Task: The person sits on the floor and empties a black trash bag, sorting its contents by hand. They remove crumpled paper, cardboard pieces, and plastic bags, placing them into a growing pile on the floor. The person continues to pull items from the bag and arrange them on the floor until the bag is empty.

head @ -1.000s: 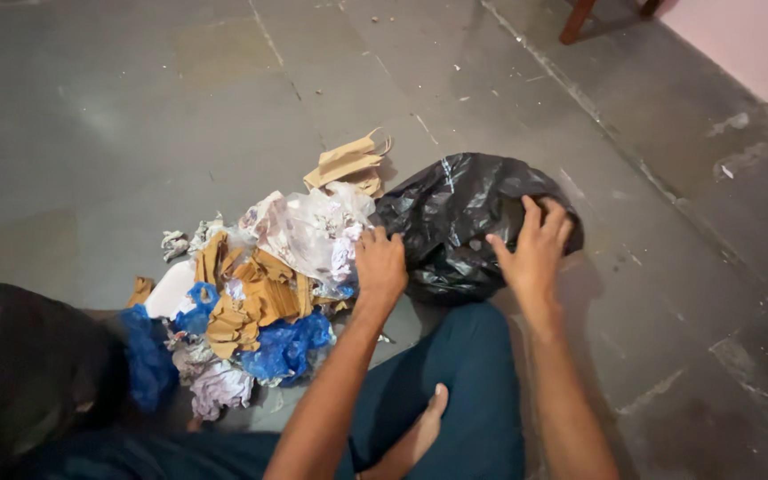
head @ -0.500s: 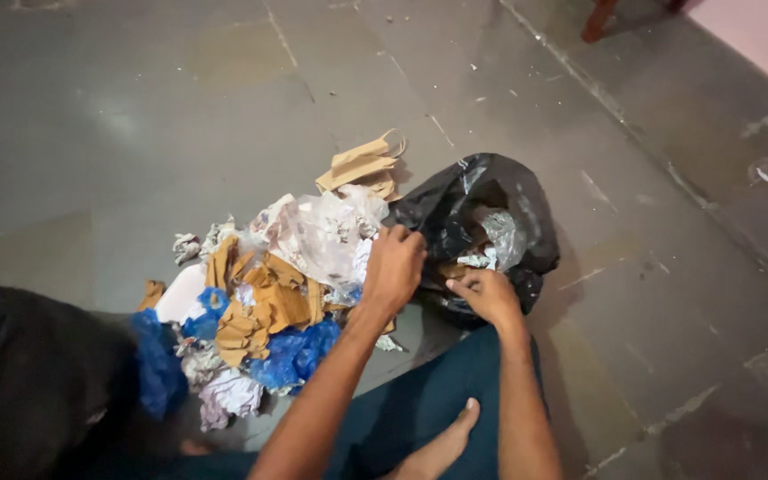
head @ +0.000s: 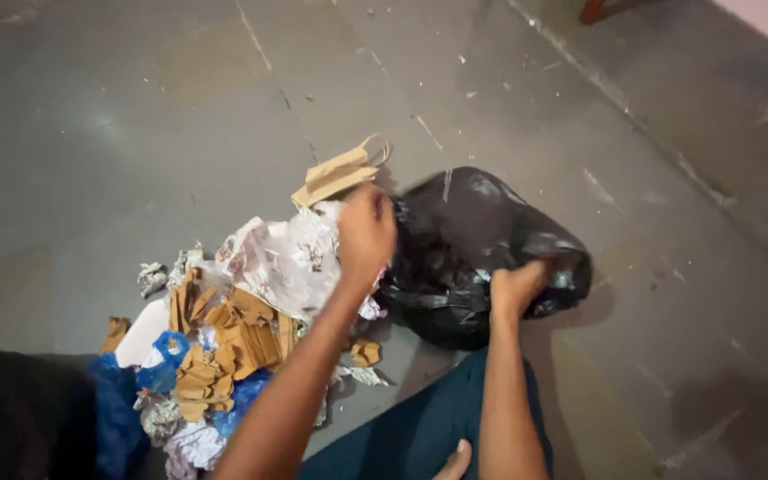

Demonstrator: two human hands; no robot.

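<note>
Grey floor (head: 135, 133): both hands grip slumped black bag (head: 482, 222).

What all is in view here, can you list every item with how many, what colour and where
black bin bag: one, glossy black, on the floor right of the pile
clear plastic bag: one, see-through whitish, top of the pile beside the black bag
torn cardboard pieces: many, brown, middle of the pile
paper bag with handle: one, tan, far edge of the pile
blue plastic: a few crumpled bits, lower left of the pile
crumpled foil and paper: several scraps, silvery grey, around the pile
floor: grey tiles, littered with specks
left hand: at the black bag's rim, by the clear bag
right hand: fingers closed on the black bag's near edge
</note>
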